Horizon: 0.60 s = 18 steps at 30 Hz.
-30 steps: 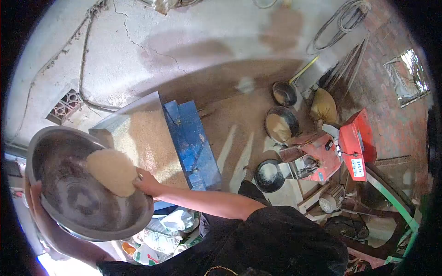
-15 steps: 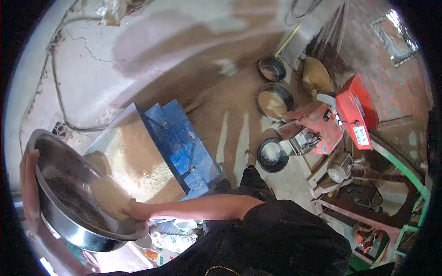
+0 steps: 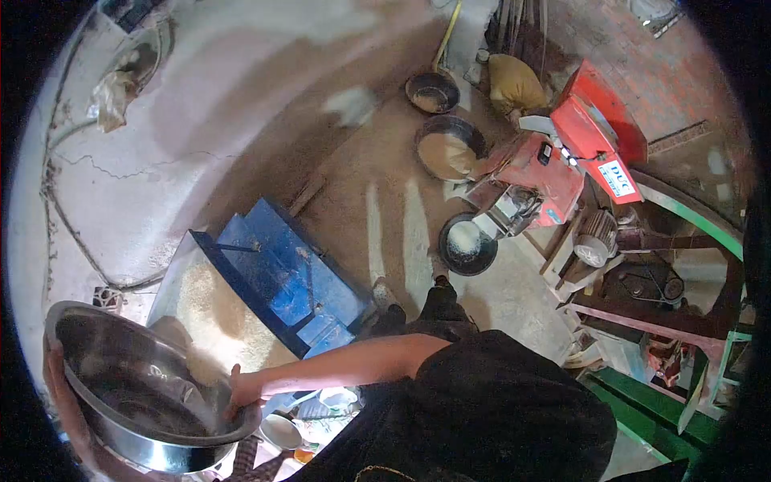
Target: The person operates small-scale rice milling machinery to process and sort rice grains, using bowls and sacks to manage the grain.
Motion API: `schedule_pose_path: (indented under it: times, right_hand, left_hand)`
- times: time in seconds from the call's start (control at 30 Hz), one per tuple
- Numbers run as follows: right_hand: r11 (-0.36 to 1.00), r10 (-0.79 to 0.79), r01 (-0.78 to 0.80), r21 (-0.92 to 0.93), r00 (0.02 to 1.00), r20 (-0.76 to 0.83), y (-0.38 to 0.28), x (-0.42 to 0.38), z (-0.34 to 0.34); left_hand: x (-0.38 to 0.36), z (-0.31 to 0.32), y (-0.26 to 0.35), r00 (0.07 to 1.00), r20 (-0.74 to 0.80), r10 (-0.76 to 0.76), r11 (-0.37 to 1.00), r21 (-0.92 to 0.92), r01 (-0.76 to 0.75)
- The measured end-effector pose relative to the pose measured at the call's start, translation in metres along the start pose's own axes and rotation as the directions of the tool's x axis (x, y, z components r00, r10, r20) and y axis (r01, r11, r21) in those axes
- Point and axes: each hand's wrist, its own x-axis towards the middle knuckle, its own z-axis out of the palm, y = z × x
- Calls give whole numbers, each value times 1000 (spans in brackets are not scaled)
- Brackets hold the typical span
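Note:
I hold a large stainless steel basin (image 3: pixel 152 452) at the lower left, tilted, with its shiny inner wall mostly bare. My left hand (image 3: pixel 58 377) supports its far left side, fingers up along the outside near the rim. My right hand (image 3: pixel 243 391) grips the opposite rim, with some fingers over the edge. Just beyond the basin is a blue machine hopper (image 3: pixel 277 265) whose pale tray holds a heap of light-brown grain (image 3: pixel 213 301). The basin's rim overlaps the tray's near end in this view.
A red machine (image 3: pixel 546 177) stands right of centre, with a black pan (image 3: pixel 470 261) of white grain under its spout. Farther up are a pan of brown meal (image 3: pixel 446 153), a smaller black pan (image 3: pixel 432 92) and a full sack (image 3: pixel 514 84). Bowls (image 3: pixel 281 432) lie below my right arm.
The basin has dropped lower in view and tips less toward the tray. The tan grain at its lip has mostly gone from sight. The whole view has shifted with my head.

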Motion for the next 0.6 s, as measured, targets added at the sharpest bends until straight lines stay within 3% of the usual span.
schedule_pose_path:
  times: [0.13, 0.23, 0.3, 0.37, 0.43, 0.5, 0.53, 0.57, 0.6]
  right_hand:
    - [995, -83, 73, 75, 987, 137, -9, -24, -26]
    - [987, -117, 112, 112, 992, 47, -3, -16, -43]
    - [972, -228, 234, 36, 885, 406, -4, -9, -58]
    - [943, -297, 333, -16, 861, 412, 4, 6, -55]
    - [953, -297, 301, 36, 903, 310, 10, 9, -44]
    - [924, -381, 378, 48, 910, 165, 33, 53, -19]
    - [854, -520, 518, -52, 853, -46, 32, 33, -34]
    - [768, -640, 614, -181, 730, -239, 32, 5, -54]
    - [926, -376, 371, -61, 923, -81, -1, -81, -112]
  left_hand:
    - [11, 5, 17, 982, 122, 145, 959, 226, -170]
    - [12, 16, 28, 978, 144, 150, 949, 258, -183]
    - [15, 40, 40, 979, 140, 149, 945, 273, -183]
    - [18, 71, 63, 973, 195, 126, 857, 472, -205]
    - [6, 98, 92, 964, 245, 102, 804, 550, -225]
    - [1, 106, 107, 959, 259, 112, 822, 518, -236]
    - [-24, 116, 122, 962, 256, 100, 887, 416, -203]
    - [-26, 100, 126, 959, 263, 104, 881, 423, -211]
    - [-20, 68, 122, 976, 188, 113, 908, 380, -178]
